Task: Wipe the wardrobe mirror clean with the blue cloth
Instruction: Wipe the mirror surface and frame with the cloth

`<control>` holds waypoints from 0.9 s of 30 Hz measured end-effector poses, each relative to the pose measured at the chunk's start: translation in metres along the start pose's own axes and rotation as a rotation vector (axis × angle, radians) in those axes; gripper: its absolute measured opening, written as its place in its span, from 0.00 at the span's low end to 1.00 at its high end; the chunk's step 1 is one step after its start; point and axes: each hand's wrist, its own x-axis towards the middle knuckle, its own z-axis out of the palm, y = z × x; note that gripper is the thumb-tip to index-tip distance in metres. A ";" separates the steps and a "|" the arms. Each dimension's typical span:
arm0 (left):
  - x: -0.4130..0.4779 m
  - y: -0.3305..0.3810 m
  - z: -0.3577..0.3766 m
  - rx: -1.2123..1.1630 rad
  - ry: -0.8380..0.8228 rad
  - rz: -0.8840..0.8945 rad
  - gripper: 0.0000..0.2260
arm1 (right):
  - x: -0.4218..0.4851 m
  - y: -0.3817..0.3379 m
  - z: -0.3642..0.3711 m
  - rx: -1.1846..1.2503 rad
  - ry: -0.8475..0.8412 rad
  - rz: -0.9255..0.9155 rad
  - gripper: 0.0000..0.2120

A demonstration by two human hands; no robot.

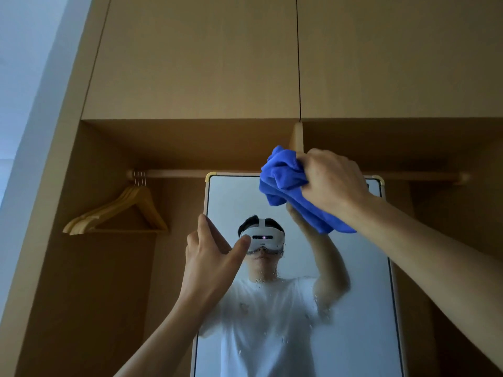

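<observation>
While the right hand (332, 180) bunches the blue cloth (283, 180) in curled fingers and holds it against the glass, the left hand (209, 257) clasps the left edge of the mirror (353, 295), thumb spread across the front and fingers running up along the frame. That grip looks meant to steady the panel so it does not swing or give way under the wiping pressure. The cloth sits at the mirror's top edge, nearer the top right corner, partly overlapping the frame and the wooden rail (174, 174) just above it. It is wadded into a ball at the palm, with a loose tail trailing down and to the right under the wrist.

The mirror stands upright in the open wardrobe, its long axis vertical and its face turned squarely toward the person, the top edge just below the rail. Starting high seems sensible, since drops (322, 308) dot the middle of the glass and anything loosened above would run down over parts not yet wiped. By my reading the job is early: the spotted middle is not yet cleaned. Wooden hangers (128, 208) hang from the rail's left end, well apart from both hands.
</observation>
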 end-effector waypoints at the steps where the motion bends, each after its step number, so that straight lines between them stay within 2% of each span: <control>1: 0.001 0.000 0.001 0.005 -0.002 -0.008 0.48 | 0.000 0.002 0.001 0.002 0.014 -0.010 0.10; 3: 0.003 -0.002 0.003 0.001 -0.008 -0.022 0.49 | -0.003 0.004 0.005 -0.008 0.018 -0.046 0.06; 8: 0.007 -0.005 0.007 0.006 -0.014 -0.027 0.50 | -0.008 0.004 0.021 -0.076 0.000 -0.064 0.13; 27: 0.028 -0.025 0.026 0.003 -0.063 -0.042 0.53 | -0.009 0.013 0.057 -0.096 0.028 -0.089 0.17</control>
